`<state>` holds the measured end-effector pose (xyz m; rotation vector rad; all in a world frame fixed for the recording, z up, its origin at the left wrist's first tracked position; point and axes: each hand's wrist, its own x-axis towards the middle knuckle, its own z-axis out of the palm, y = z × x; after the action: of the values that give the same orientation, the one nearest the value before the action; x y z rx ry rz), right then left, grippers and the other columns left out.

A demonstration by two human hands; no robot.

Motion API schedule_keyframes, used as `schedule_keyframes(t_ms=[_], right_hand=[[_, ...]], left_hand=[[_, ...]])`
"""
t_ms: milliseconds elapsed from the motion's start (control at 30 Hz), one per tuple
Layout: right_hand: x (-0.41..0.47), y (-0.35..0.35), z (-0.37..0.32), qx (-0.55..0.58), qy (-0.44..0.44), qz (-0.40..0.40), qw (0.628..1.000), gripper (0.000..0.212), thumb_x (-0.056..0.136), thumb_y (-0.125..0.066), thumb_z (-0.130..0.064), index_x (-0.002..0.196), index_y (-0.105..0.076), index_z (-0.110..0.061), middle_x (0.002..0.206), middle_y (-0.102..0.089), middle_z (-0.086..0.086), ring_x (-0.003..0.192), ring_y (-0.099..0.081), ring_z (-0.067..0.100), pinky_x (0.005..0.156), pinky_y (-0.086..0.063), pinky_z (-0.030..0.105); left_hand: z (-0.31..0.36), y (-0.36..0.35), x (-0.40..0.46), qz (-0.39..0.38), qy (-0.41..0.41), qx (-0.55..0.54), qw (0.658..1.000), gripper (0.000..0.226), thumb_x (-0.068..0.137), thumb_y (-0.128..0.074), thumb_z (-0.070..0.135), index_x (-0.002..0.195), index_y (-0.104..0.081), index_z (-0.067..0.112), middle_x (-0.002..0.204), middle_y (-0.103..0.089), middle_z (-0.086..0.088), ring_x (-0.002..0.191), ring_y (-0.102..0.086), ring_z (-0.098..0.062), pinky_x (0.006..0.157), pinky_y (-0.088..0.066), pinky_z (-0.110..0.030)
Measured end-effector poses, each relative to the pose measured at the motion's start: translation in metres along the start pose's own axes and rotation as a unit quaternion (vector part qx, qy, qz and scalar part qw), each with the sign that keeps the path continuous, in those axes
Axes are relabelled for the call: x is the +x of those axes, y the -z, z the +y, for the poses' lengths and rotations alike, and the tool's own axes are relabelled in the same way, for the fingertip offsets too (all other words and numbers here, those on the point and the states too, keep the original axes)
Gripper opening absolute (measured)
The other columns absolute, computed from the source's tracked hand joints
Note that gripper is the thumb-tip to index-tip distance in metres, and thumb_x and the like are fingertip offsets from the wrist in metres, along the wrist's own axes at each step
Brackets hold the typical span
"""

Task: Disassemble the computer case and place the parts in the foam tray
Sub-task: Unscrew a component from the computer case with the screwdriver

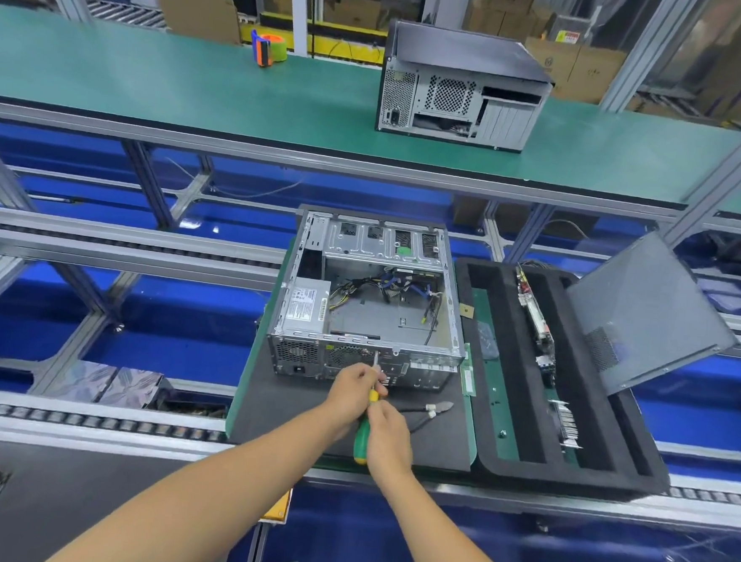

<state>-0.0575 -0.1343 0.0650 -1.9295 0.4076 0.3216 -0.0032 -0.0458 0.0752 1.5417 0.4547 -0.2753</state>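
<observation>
Workplace: factory line, dark mat [289,411] under the computer case [369,307].
Fingers: right hand [386,435] curled round the screwdriver [363,434] handle; left hand [354,389] pinches near the shaft.
Axis: shaft points away from the hands, tip at the case's rear panel (a screw, I judge).
Foam tray [566,472]: just right of the case, holding expansion cards [537,319]; side panel [647,313] leans on its far edge.

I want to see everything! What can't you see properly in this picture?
- Head view: the screwdriver tip and its screw, hidden by the left hand.
- The pliers handles, partly behind the right hand.
- The case label text, too small.
- The tray far corner, covered by the leaning panel.
</observation>
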Motion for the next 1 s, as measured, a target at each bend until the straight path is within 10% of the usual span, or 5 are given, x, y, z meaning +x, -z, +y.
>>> schedule_keyframes(t_ms=[200, 400, 567, 767, 1000], right_hand=[[0.026, 0.021, -0.022, -0.133, 0.196, 0.206, 0.949, 0.029, 0.079, -0.056, -0.034, 0.108, -0.052, -0.030, 0.111, -0.045, -0.011, 0.109, -0.037, 0.014, 0.091, -0.030, 0.036], [0.094, 0.057, -0.071, -0.400, 0.336, -0.002, 0.853, 0.053, 0.089, -0.061, -0.012, 0.139, -0.051, -0.026, 0.137, -0.054, -0.004, 0.133, -0.044, 0.020, 0.114, -0.023, 0.036], [0.114, 0.063, -0.085, -0.423, 0.239, -0.127, 0.864, 0.040, 0.099, -0.054, -0.016, 0.138, -0.052, -0.027, 0.128, -0.066, 0.003, 0.113, -0.063, 0.028, 0.090, -0.048, 0.037], [0.123, 0.060, -0.082, -0.445, 0.268, -0.129, 0.845, 0.035, 0.100, -0.050, -0.023, 0.133, -0.052, -0.035, 0.103, -0.065, -0.003, 0.094, -0.063, 0.028, 0.071, -0.041, 0.036], [0.127, 0.055, -0.077, -0.450, 0.274, -0.109, 0.843, 0.030, 0.100, -0.048, -0.026, 0.129, -0.052, -0.033, 0.091, -0.060, -0.004, 0.092, -0.063, 0.031, 0.069, -0.035, 0.035]], left_hand=[[-0.003, -0.011, -0.005, 0.015, 0.026, -0.107, 0.994, 0.026, 0.109, -0.048, 0.019, 0.092, -0.062, 0.006, 0.064, -0.058, 0.000, 0.047, -0.055, -0.004, 0.044, -0.046, -0.019], [0.004, -0.019, -0.001, 0.045, 0.063, -0.124, 0.989, 0.012, 0.109, -0.047, 0.021, 0.103, -0.052, 0.013, 0.070, -0.050, -0.003, 0.048, -0.045, -0.011, 0.041, -0.033, -0.022], [0.000, -0.023, -0.001, 0.060, 0.062, -0.130, 0.988, 0.020, 0.103, -0.060, 0.018, 0.099, -0.041, 0.015, 0.088, -0.051, -0.010, 0.047, -0.045, -0.010, 0.038, -0.032, -0.022], [-0.002, -0.017, -0.006, -0.009, 0.074, -0.191, 0.979, 0.040, 0.088, -0.067, -0.014, 0.106, -0.040, 0.009, 0.096, -0.050, -0.013, 0.058, -0.051, -0.014, 0.046, -0.042, -0.025], [-0.013, -0.004, -0.012, -0.063, 0.058, -0.294, 0.952, 0.024, 0.097, -0.061, -0.006, 0.118, -0.054, 0.006, 0.098, -0.057, -0.012, 0.075, -0.060, -0.017, 0.067, -0.058, -0.030]])
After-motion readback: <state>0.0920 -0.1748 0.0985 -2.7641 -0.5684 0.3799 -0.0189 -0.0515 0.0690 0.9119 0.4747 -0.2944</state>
